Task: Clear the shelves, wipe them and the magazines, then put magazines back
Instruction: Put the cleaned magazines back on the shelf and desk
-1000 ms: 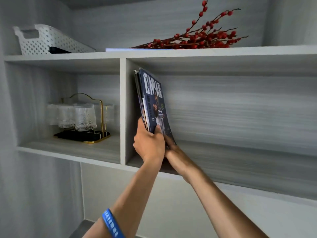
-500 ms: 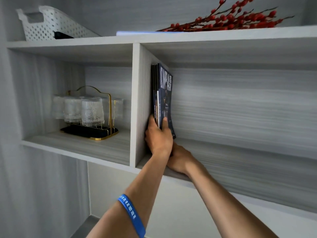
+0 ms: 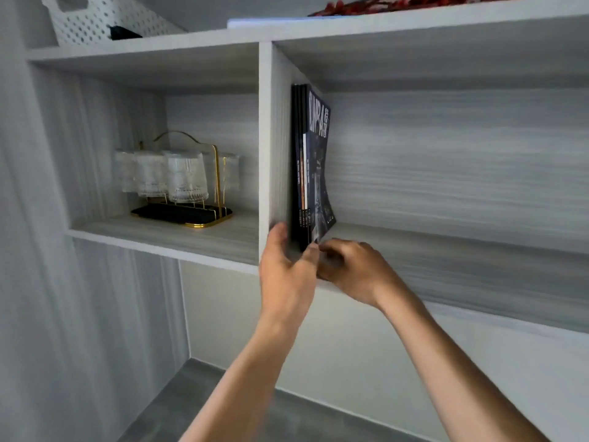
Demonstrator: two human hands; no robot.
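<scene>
Grey wood-grain shelving (image 3: 446, 260) against a pale wall, with a grey floor below. Divided by an upright partition (image 3: 269, 148) into two compartments.

Just right of the partition, in the wide compartment: a small stack of magazines (image 3: 307, 167), standing upright on the shelf board, spines facing out, pressed flat against the partition. Outermost cover dark blue with large pale letters, its lower corner curving a little away from the stack.

At the bottom of the stack, just in front of the partition's lower end: left hand (image 3: 287, 275), thumb on the partition side, fingers (image 3: 310, 253) curled to the right edge of the spines, so the lower front corner of the stack sits between thumb and fingers. Firm grip or only light touch: cannot tell, the hand is blurred.

Right of the partition and touching the left fingers: right hand (image 3: 353, 269), knuckles up, fingers curled under toward the bottom corner of the outer cover. Fingertips hidden behind the left hand; contact with the cover cannot be told.

Left of the partition, in the smaller compartment: ribbed clear glasses (image 3: 178, 177) on a gold wire rack with a black tray (image 3: 181, 213).

Above the partition, on the top board: a white perforated basket (image 3: 95, 20) to the left, red berry branches (image 3: 398, 1) to the right.
</scene>
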